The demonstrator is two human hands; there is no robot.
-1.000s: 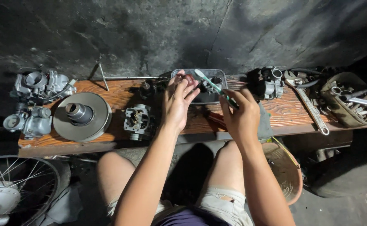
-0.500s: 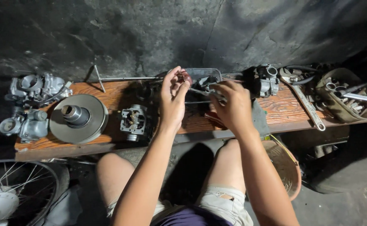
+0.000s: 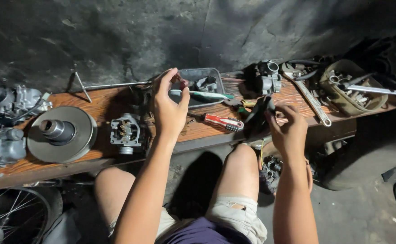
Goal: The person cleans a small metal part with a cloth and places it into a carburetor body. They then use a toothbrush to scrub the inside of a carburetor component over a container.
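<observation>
Dim workshop light falls from overhead, leaving the concrete wall murky toward twelve o'clock. The wooden bench glows warm; the pulley disc carries a soft sheen. Deep shadow pools between the knees at six o'clock. Wide-angle distortion bows the bench ends at three and nine. The left hand is sharp, the right hand slightly blurred.
</observation>
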